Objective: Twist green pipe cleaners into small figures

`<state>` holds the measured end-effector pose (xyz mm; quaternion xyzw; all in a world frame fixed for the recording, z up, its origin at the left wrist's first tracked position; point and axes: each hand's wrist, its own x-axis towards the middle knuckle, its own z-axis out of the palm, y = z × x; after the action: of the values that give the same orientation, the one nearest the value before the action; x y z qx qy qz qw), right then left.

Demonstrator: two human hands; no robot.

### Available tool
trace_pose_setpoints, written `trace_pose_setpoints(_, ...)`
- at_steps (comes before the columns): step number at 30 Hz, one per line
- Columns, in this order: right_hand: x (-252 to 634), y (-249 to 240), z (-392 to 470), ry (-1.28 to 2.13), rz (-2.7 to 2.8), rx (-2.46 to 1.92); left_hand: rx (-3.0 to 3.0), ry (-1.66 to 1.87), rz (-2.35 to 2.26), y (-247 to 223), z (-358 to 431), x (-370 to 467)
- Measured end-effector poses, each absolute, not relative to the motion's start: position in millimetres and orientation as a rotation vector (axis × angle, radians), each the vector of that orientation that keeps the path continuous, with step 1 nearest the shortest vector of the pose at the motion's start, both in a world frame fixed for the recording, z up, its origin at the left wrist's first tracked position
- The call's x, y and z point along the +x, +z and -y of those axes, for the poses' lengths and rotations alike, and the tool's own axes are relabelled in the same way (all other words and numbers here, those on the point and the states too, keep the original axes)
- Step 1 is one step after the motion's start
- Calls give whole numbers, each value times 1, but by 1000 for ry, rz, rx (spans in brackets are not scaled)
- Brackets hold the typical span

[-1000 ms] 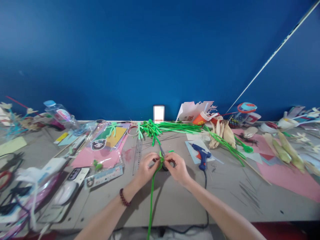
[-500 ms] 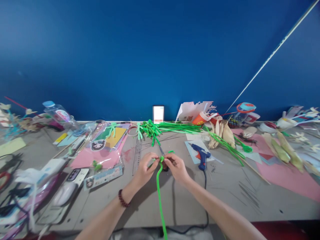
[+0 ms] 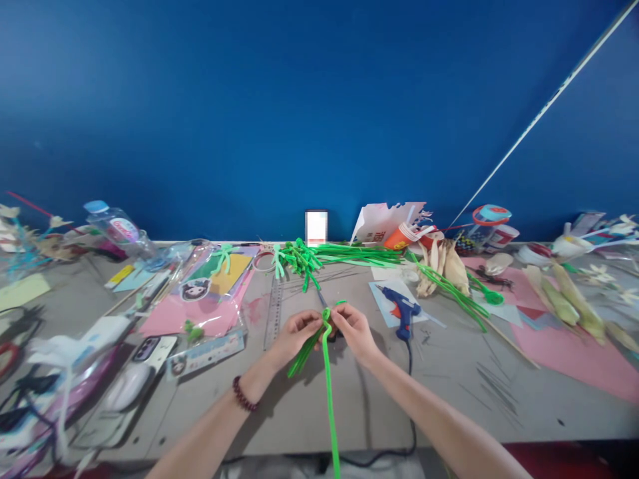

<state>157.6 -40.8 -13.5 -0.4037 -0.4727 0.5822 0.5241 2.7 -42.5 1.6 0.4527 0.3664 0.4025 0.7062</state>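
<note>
In the head view, both hands meet over the middle of the grey table: the left hand and the right hand each pinch the top of a bright green pipe cleaner, fingertips closed on it from either side where it curls into a small loop. Compared with a second ago, the long tail of the stem has swung — it hung down toward the left of centre, then ran nearly straight, and now trails to the right of centre toward the near table edge. A second, shorter green bundle now fans out below the left hand, which did not show before; it looks as if the left hand has gathered several short pieces together while the right hand turns the long stem about them — a winding or twisting step well under way, by my reading. The hands themselves have barely shifted. Just right of the right hand lies a blue glue gun on a pale card, its cord running off toward the person. Beyond the hands sits a heap of green stems, and a clear ruler lies to the left.
</note>
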Motion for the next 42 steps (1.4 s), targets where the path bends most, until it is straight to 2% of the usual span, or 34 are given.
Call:
trace_pose_setpoints(13, 158, -12, 40, 1738, 904, -820, 845, 718, -634, -6, 37, -4)
trace_pose_setpoints(24, 155, -15, 39, 1875, 692, -849, 799, 756, -705, -11, 40, 1)
trace_pose_setpoints(34, 153, -14, 40, 1741, 728, -872, 1572, 1036, -1114, -10, 49, 5)
trace_pose_setpoints(42, 153, -20, 39, 1833, 654, -877, 1754, 1062, -1305, -7, 51, 4)
